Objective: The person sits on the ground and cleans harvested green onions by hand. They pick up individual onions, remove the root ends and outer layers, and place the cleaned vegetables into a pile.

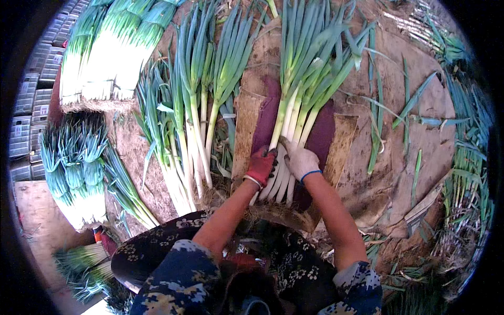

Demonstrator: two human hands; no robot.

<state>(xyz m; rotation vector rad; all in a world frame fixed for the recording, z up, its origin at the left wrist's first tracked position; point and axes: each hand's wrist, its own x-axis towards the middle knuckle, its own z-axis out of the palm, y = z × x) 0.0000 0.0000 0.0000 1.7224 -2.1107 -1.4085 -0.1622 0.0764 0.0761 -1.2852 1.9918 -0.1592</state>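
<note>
A bunch of long green onions [287, 118] lies in front of me, white stalks toward me and green leaves spread away. My left hand [261, 166], in a red glove with dark fingertips, is closed round the left side of the white stalks. My right hand [302, 162], in a whitish glove with a blue cuff edge, grips the same stalks from the right. Beneath the bunch is a purple cloth [321, 128] over a wooden board [344, 137]. The root ends show below my hands, near my lap.
Loose green onions [191, 113] lie in a pile to the left. Farther left are tied bundles [79, 176], with larger bundles [113, 58] behind them and stacked grey crates [39, 107] at the edge. Leaf scraps [377, 118] litter the brown sheet [399, 173]; more onions [467, 173] line the far right.
</note>
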